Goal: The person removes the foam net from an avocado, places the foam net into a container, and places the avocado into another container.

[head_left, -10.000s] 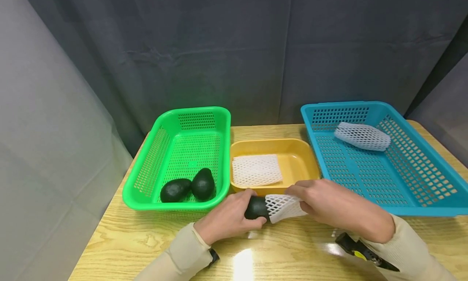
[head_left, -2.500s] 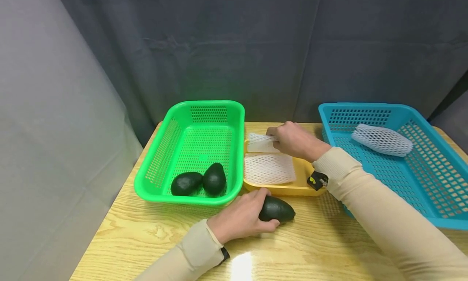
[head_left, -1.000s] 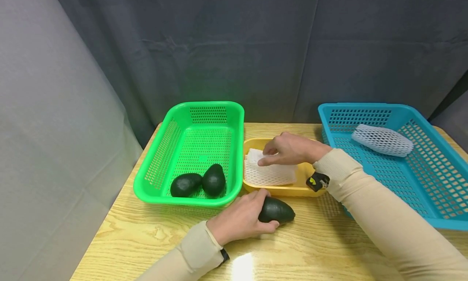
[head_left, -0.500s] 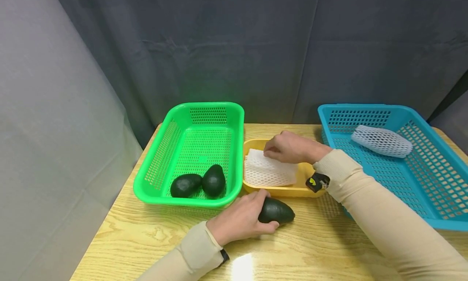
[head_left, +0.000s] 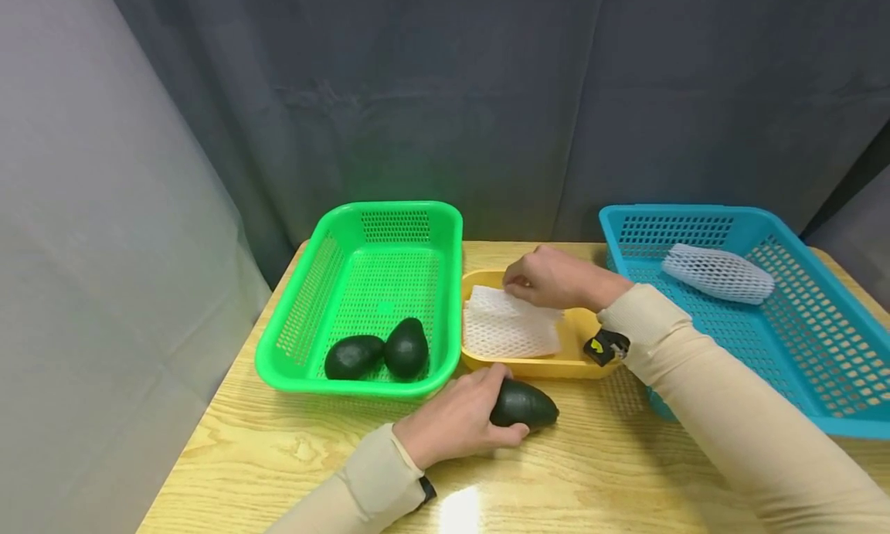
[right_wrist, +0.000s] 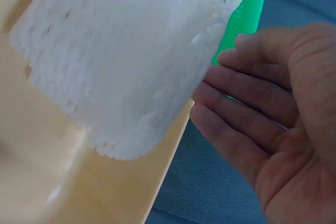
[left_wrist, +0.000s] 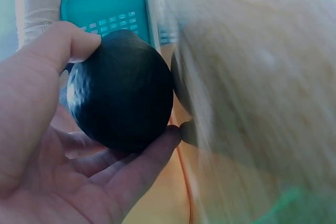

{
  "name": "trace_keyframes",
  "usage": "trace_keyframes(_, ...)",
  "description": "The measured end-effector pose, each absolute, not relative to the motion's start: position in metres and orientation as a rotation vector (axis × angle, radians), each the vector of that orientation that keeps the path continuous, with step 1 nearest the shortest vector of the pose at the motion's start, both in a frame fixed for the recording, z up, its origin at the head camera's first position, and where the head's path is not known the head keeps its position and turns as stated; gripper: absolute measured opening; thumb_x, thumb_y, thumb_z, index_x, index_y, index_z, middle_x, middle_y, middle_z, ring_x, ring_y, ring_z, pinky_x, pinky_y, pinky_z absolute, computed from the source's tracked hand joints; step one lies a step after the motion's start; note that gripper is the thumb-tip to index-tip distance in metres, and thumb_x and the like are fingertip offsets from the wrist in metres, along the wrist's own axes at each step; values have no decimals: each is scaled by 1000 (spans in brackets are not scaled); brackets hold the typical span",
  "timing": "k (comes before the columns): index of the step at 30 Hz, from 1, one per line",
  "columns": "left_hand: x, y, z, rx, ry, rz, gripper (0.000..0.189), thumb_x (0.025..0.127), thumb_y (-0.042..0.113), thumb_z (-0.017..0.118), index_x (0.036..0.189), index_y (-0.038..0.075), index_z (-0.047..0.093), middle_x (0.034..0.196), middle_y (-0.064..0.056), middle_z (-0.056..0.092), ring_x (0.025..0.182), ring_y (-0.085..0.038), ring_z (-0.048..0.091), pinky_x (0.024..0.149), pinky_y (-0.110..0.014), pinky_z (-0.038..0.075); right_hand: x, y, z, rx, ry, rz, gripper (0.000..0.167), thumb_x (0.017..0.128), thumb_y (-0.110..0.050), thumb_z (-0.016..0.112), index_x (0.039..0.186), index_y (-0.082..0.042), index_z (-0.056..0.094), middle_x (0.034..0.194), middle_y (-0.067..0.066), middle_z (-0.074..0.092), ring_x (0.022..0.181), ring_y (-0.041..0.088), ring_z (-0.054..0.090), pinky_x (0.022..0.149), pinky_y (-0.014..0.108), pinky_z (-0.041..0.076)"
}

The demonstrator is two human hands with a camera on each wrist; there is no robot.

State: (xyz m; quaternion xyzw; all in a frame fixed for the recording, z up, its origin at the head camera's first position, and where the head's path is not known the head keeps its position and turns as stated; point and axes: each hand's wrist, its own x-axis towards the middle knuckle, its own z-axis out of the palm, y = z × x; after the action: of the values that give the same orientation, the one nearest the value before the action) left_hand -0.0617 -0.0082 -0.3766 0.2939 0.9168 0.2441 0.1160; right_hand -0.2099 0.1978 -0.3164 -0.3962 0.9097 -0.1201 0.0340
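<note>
In the head view, my left hand (head_left: 462,416) grips a dark green avocado (head_left: 524,405) lying on the table in front of the yellow tray (head_left: 587,337). Thumb and fingertips curve round its blunt end in the left wrist view, where the avocado (left_wrist: 123,93) fills the grasp. Over the tray, my right hand (head_left: 552,277) is at the back edge of a white foam net sleeve (head_left: 497,301), which lies on another foam net (head_left: 511,335). From the right wrist, the fingers bend loosely beside the net's edge (right_wrist: 157,77); the thumb stands apart from it.
A green basket (head_left: 278,318) on the left holds two avocados (head_left: 406,348). The blue basket (head_left: 737,348) on the right holds an object in a white foam net (head_left: 718,273). A dark curtain (head_left: 445,93) hangs behind the table.
Ten seconds ago a foam net partly covered the held avocado; now it is bare. My right hand has laid a net onto the other in the tray. My left hand has kept its grip.
</note>
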Motion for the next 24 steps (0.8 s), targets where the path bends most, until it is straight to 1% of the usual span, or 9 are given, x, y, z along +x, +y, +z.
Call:
trace_keyframes(2, -61, -8, -376, 868, 2690, 713, 54, 89, 50, 72, 124, 14, 52, 107, 2, 67, 81, -5, 59, 70, -17, 47, -209, 199, -314, -1222, 2809, -370, 11, 96, -13, 68, 97, -8, 78, 86, 1, 76, 69, 7, 62, 70, 30, 59)
trace_keyframes(5, -60, -8, -376, 881, 2697, 710, 54, 89, 50, 71, 125, 14, 52, 107, 1, 67, 81, -5, 59, 69, -17, 47, -207, 200, -311, -1231, 2817, -373, 12, 97, -11, 66, 90, -9, 75, 75, -2, 66, 61, 6, 51, 62, 25, 49)
trace_keyframes(8, -59, -7, -377, 890, 2697, 711, 52, 89, 49, 71, 123, 14, 52, 105, 1, 66, 79, -5, 58, 68, -17, 46, -204, 201, -308, -1238, 2824, -378, 14, 97, -10, 65, 85, -9, 72, 71, -4, 59, 58, 6, 46, 59, 23, 42)
trace_keyframes(14, -57, -5, -375, 876, 2700, 692, 53, 88, 50, 72, 122, 15, 51, 104, 2, 65, 79, -6, 58, 68, -19, 47, -198, 205, -299, -1216, 2850, -393, 15, 96, -9, 65, 82, -10, 71, 69, -4, 56, 55, 6, 44, 56, 22, 40)
trace_keyframes(20, -57, -5, -376, 878, 2694, 702, 54, 88, 50, 72, 123, 14, 51, 104, 1, 65, 78, -7, 57, 67, -19, 46, -191, 208, -290, -1233, 2858, -390, 19, 97, -10, 63, 79, -15, 67, 67, -6, 52, 53, 5, 41, 55, 22, 37)
trace_keyframes(24, -57, -5, -376, 890, 2704, 702, 54, 88, 50, 72, 122, 14, 52, 104, 1, 65, 78, -7, 57, 67, -19, 46, -186, 211, -287, -1262, 2875, -373, 18, 97, -9, 63, 80, -15, 67, 68, -7, 54, 55, 4, 42, 57, 23, 39)
